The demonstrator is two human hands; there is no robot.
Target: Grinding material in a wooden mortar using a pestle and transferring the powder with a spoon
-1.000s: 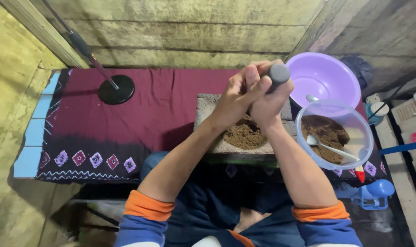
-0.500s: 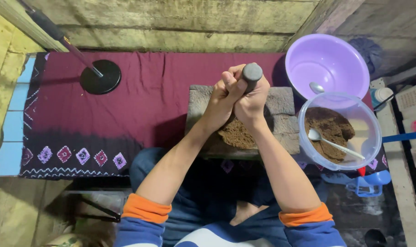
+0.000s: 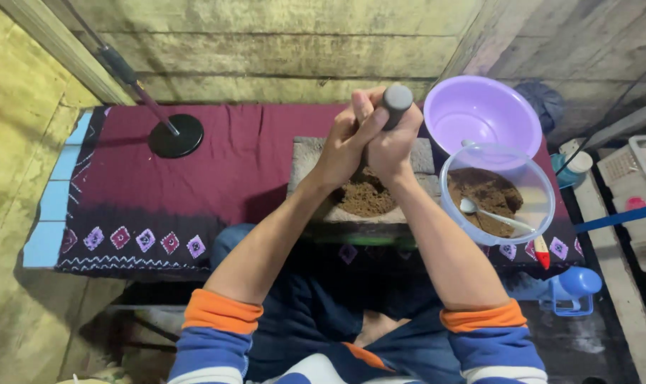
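Both my hands wrap one upright grey stone pestle (image 3: 397, 99). My left hand (image 3: 344, 146) clasps it from the left, and my right hand (image 3: 393, 146) holds it from the right, just under its rounded top. Beneath them lies a flat grey grinding stone (image 3: 307, 158) with a mound of brown ground paste (image 3: 365, 198) in its hollow. The pestle's lower end is hidden behind my hands.
A clear plastic bowl (image 3: 536, 176) of brown paste with a spoon (image 3: 493, 213) sits at the right, a lilac basin (image 3: 482, 114) behind it. A black round stand base (image 3: 175, 135) rests on the maroon patterned cloth (image 3: 138, 192). A blue scoop (image 3: 572, 288) lies lower right.
My hands and the pestle stay clasped over the stone. The view has shifted slightly, and the pestle's top has moved a little between frames.
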